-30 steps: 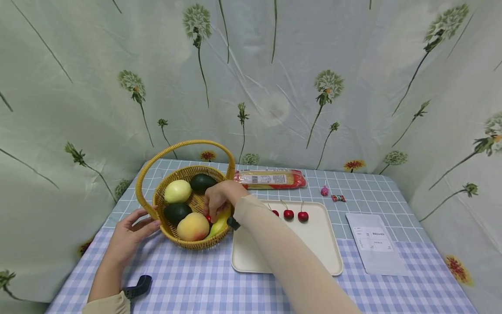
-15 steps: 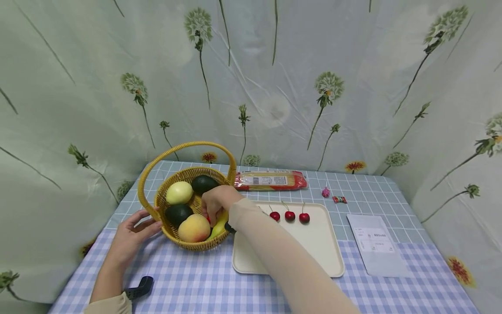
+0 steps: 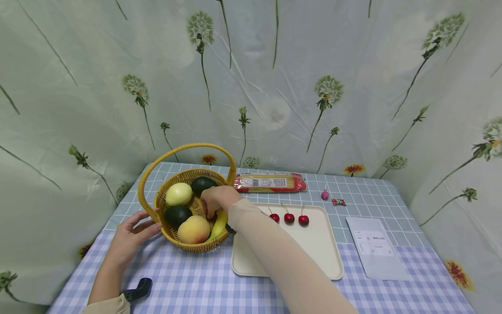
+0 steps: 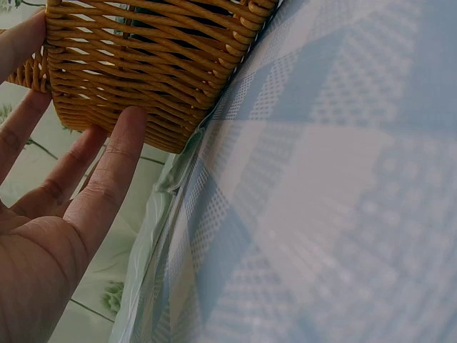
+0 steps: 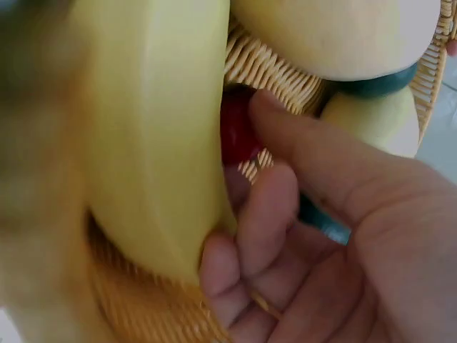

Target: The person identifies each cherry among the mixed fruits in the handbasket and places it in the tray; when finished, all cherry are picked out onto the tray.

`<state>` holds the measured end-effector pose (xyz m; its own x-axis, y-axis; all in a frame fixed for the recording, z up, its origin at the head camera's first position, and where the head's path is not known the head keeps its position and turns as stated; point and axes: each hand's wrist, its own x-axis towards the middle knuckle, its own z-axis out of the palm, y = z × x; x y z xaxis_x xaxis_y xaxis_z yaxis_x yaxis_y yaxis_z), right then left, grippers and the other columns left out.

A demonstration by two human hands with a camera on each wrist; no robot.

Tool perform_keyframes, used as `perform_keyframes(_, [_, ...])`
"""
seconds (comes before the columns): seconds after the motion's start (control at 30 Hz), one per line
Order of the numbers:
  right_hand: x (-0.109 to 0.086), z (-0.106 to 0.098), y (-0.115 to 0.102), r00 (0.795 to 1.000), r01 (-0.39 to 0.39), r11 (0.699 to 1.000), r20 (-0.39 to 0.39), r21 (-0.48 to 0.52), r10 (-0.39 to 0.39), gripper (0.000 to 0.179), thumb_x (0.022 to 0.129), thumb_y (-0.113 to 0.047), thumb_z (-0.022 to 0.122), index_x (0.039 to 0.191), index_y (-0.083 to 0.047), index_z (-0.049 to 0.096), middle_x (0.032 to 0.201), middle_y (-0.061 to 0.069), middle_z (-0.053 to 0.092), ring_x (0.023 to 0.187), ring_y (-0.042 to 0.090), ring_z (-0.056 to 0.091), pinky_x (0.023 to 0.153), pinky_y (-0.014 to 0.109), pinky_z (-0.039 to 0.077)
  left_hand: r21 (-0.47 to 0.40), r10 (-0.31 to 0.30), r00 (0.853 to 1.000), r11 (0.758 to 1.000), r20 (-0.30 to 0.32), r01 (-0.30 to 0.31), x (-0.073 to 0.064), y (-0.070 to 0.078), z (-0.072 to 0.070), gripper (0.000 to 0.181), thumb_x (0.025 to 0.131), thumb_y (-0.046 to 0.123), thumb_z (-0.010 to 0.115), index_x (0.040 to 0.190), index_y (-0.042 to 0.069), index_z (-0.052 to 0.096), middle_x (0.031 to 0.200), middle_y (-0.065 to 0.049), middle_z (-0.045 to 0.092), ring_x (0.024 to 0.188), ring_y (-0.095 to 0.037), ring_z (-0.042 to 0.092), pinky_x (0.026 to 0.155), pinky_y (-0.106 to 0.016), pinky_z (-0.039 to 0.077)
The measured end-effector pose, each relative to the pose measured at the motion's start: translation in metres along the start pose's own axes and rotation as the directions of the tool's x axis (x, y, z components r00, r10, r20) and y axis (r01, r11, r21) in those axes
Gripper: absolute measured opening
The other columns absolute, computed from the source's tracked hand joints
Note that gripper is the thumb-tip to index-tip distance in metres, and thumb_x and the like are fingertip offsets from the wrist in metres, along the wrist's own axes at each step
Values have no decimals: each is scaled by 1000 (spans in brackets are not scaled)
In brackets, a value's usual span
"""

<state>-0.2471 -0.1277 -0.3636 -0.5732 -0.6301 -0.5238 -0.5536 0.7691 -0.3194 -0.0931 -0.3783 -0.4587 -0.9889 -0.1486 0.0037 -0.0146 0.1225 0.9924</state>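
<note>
A yellow wicker basket (image 3: 188,247) with a tall handle stands at the left of the table. Inside lie a lemon (image 3: 178,194), two dark green avocados (image 3: 178,216), a peach (image 3: 194,230) and a banana (image 3: 219,226). My left hand (image 3: 131,237) rests its fingers against the basket's left side; in the left wrist view these fingers are spread over the weave. My right hand (image 3: 217,200) is down inside the basket beside the banana. In the right wrist view its thumb and curled fingers pinch a dark red cherry (image 5: 239,125), partly hidden, between banana and wicker.
A cream tray (image 3: 313,261) with three stemmed cherries in view (image 3: 289,218) lies right of the basket, partly under my right forearm. Behind it is a noodle packet (image 3: 270,183). Two small candies (image 3: 339,202) and a grey-white pouch (image 3: 376,248) lie farther right.
My right hand has shifted slightly left within the basket, and less of the red cherry shows in the head view. The left hand stays at the basket's side.
</note>
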Motion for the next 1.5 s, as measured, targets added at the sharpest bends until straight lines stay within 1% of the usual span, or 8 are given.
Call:
perform_keyframes(0.17, [1, 0, -1, 999, -20, 1000, -34, 1, 20, 15, 92, -16, 87, 88, -21, 73, 81, -6, 68, 72, 10, 62, 59, 21, 49, 0, 13, 1000, 1000, 3, -13, -1, 1, 0, 45, 99, 6, 77, 142, 5, 66, 124, 22, 71, 110, 5, 70, 86, -15, 59])
perform_keyframes(0.33, [0, 1, -7, 994, -30, 998, -109, -61, 23, 17, 87, -17, 91, 87, -22, 75, 84, -8, 68, 69, 11, 60, 59, 22, 50, -8, 31, 999, 1000, 15, -30, -2, 1, 0, 44, 99, 4, 76, 142, 3, 65, 127, 22, 70, 111, 5, 70, 87, -15, 59])
perform_keyframes(0.5, [1, 1, -11, 991, -53, 997, -130, -61, 45, 19, 84, -17, 92, 85, -21, 74, 89, -7, 67, 71, 14, 59, 59, 24, 50, 7, 30, 999, 1000, 12, -30, -2, 2, 0, 42, 99, 6, 77, 140, 8, 68, 130, 23, 68, 112, 7, 69, 87, -15, 59])
perform_keyframes(0.7, [5, -2, -11, 996, -25, 999, -86, -47, 21, 13, 90, -12, 87, 89, -18, 76, 90, -4, 67, 73, 14, 59, 59, 23, 49, 56, 2, 1000, 998, 3, -2, 0, 2, -1, 43, 99, 11, 78, 141, 11, 68, 129, 26, 65, 112, 8, 68, 87, -15, 59])
perform_keyframes(0.83, [6, -6, -13, 999, -27, 1000, -17, 2, 27, 8, 95, -9, 81, 97, -14, 76, 94, -1, 71, 78, 17, 69, 61, 23, 54, 86, -9, 1000, 996, -3, 9, 1, 2, 0, 47, 99, 13, 79, 144, 8, 65, 128, 28, 65, 112, 9, 68, 86, -14, 59])
perform_keyframes(1.07, [6, -12, -17, 998, -46, 998, 50, 31, 45, 18, 98, -3, 72, 111, -14, 77, 102, 4, 79, 78, 16, 72, 63, 25, 56, 93, 0, 1000, 996, -11, 1, 1, 5, 2, 45, 99, 14, 80, 142, 9, 67, 128, 27, 65, 112, 9, 68, 87, -13, 58])
perform_keyframes(1.3, [8, -13, -18, 997, -31, 999, 74, -8, 32, 20, 98, -5, 76, 115, -15, 78, 93, -1, 76, 80, 12, 66, 68, 24, 57, 118, 6, 1000, 993, -17, -4, 0, 5, 1, 47, 99, 16, 80, 143, 8, 66, 128, 28, 64, 112, 10, 67, 87, -14, 58])
perform_keyframes(1.5, [8, -13, -16, 996, 19, 1000, 85, 9, -20, 19, 97, -8, 79, 114, -15, 79, 100, 0, 78, 87, 14, 71, 70, 23, 57, 121, 0, 1000, 993, -17, 2, 0, 3, 0, 49, 99, 16, 80, 144, 6, 64, 127, 29, 64, 111, 10, 67, 87, -14, 59])
